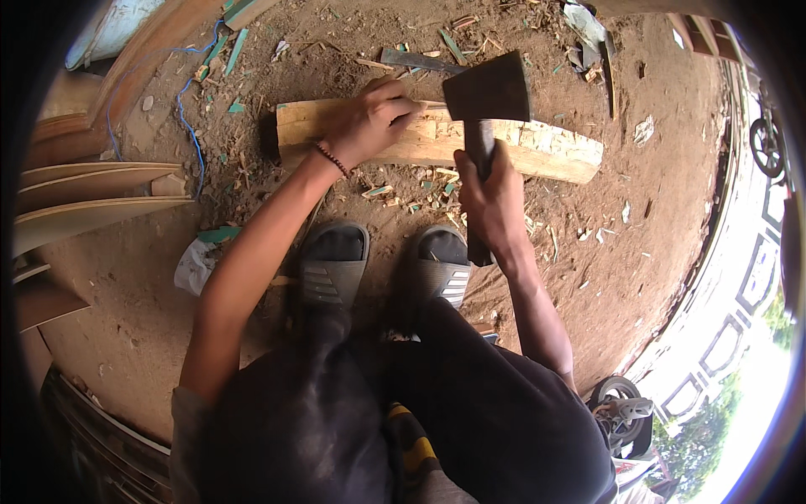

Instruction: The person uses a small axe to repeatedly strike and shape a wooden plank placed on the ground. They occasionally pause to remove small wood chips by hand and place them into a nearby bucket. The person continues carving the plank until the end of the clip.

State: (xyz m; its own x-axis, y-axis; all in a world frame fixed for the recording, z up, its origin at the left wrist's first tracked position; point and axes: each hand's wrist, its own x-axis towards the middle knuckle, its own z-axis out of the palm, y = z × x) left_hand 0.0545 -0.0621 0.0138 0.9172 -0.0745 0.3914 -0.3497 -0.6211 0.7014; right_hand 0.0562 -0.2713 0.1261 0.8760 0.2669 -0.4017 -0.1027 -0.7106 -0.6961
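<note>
Bulging into the upper left of the frame, a pale-blue drum-like thing [105, 34] shows only its rounded side, so I cannot tell what it holds. Below it at the left edge are stacked thin boards [101, 203], with a blue cord [186, 118] trailing down just beside them. A little further right, left of centre, a whitish plastic bag [193, 267] lies crumpled on the dirt; its contents, if any, do not show.

At upper centre, the left hand [368, 122] lies over the left half of a long, pale piece of wood [432, 141], fingers bent toward its upper edge; whether it grips or only rests there I cannot tell. The wood lies crosswise on the ground among loose chips [378, 191]. It looks stiff, fairly heavy and rough enough to splinter, and it could rock on the loose dirt. Its left end seems the safest hold, well away from the blade.

Right of that, the hatchet [494, 88] stands head-up in the picture, likely top-heavy. The right hand [491, 197] is closed firmly around its dark handle, a sound place to hold it. In the upper right, crumpled clear plastic [585, 25] lies on the ground, nothing discernible inside
</note>
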